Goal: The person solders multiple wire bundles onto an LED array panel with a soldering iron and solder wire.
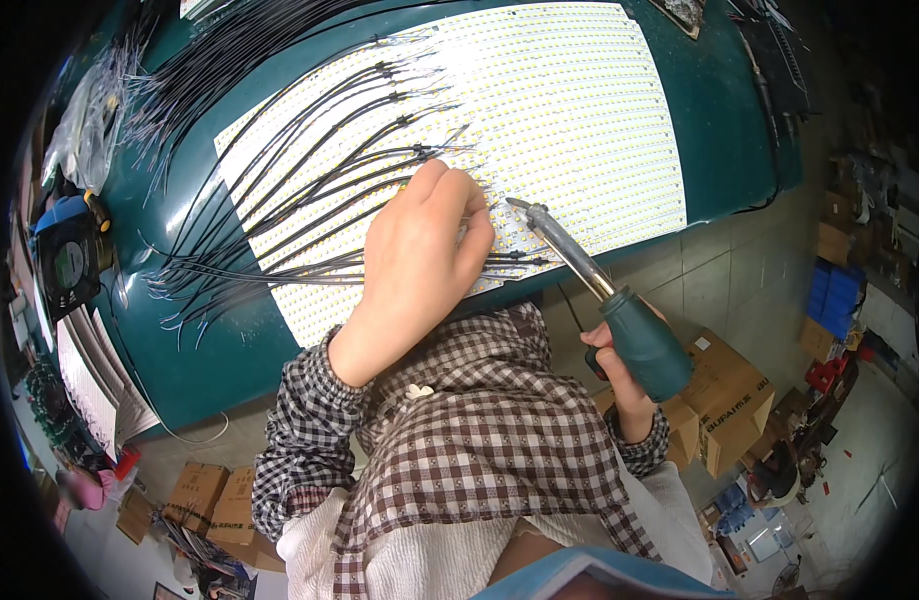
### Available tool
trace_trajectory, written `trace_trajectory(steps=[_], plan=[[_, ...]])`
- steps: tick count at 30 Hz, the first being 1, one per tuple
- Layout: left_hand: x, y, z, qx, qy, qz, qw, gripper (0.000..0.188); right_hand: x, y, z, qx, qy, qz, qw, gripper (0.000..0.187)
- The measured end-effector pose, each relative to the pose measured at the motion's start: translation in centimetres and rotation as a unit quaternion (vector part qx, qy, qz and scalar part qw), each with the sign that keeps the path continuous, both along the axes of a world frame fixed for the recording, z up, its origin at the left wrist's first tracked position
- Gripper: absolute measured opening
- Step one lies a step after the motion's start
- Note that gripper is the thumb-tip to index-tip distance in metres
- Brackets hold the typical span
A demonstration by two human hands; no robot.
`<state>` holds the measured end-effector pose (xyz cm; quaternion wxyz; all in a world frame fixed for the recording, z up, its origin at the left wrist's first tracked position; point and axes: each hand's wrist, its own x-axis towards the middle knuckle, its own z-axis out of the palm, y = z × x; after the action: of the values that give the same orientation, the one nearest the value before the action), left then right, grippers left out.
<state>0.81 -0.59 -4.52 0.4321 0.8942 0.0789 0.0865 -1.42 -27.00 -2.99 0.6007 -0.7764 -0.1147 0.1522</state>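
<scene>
My left hand (420, 240) is closed with its fingers pinched down over a large white LED strip panel (600, 110) dotted with small yellow chips. Black cables (330, 170) with stripped ends run under and beside this hand; its fingertips hide what they hold. In my right hand (628, 390) is a soldering iron (620, 310) with a dark green handle. Its metal tip (520, 204) points left at the panel, just right of my left fingers. I cannot tell whether the tip touches. Several cable ends lie in a row along the panel's middle.
A green-topped table (200, 370) carries the panel. A thick bundle of black cables (220, 60) lies at the far left, near a clear plastic bag (88, 130) and a blue and black device (70, 250). Cardboard boxes (720, 400) stand on the floor at right.
</scene>
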Motion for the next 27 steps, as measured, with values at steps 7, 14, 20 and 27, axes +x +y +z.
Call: trace_trajectory(steps=[7,14,20,27], plan=[[-0.1,-0.1,-0.1,0.002,0.006,0.005,1.000,0.010,-0.3,-0.5,-0.7,0.001,-0.008,-0.002,1.000,0.059],[-0.8,-0.3,0.6,0.013,0.022,0.013,1.000,0.013,-0.3,-0.5,-0.6,0.050,0.021,-0.039,0.998,0.055],[-2.4,0.8,1.1,0.060,-0.013,-0.113,0.992,0.015,0.6,0.8,1.0,0.063,0.033,-0.060,0.996,0.022],[-2.1,0.8,0.9,0.006,-0.006,-0.092,0.996,0.016,0.4,0.6,0.6,0.103,0.026,-0.083,0.991,0.025]])
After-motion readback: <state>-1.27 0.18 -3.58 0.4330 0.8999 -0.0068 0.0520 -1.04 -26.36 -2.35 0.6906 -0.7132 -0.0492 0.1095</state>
